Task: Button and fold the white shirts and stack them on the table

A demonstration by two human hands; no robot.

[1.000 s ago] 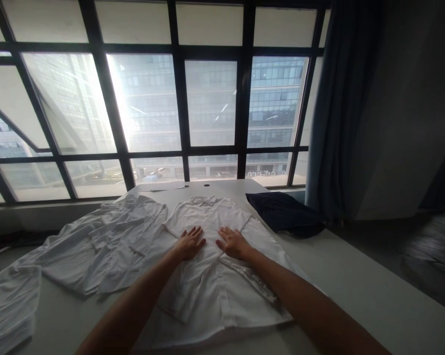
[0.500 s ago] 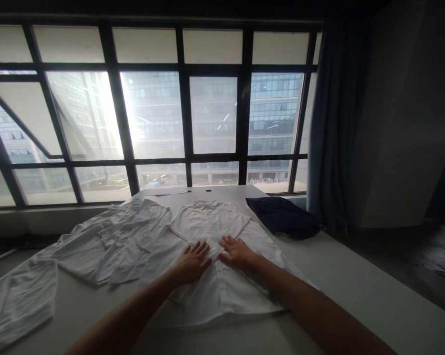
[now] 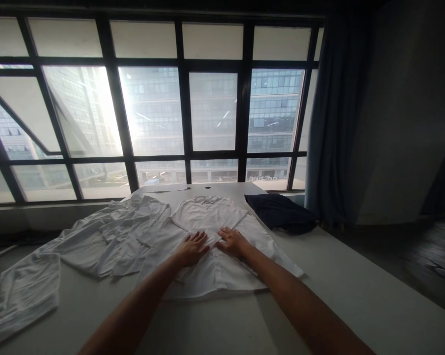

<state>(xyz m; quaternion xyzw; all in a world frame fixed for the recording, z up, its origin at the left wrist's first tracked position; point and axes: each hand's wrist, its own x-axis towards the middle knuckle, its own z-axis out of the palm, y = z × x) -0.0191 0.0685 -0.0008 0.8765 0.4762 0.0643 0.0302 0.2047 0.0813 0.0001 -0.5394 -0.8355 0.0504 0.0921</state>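
A white button-up shirt point(image 3: 203, 217) lies spread front side up, its collar toward the window and its hem toward me. My left hand point(image 3: 193, 249) rests flat on the shirt's front, left of the button strip, with fingers stretched out. On the other side of the strip, my right hand point(image 3: 233, 241) also lies flat on the cloth, fingers extended. The palms face down, and the two hands are a small distance apart. Neither holds anything. My forearms cover parts of the shirt's lower sides.
To the left, a second white garment point(image 3: 115, 241) lies crumpled, one sleeve reaching toward me. A folded dark blue cloth point(image 3: 281, 212) sits at the right edge of the white table point(image 3: 341, 286). Beyond are a large framed window point(image 3: 152, 113) and a dark curtain point(image 3: 331, 128).
The shirt's near hem has shifted away from me, and both hands appear slightly higher in view, still flat on the cloth. The camera view has moved slightly.
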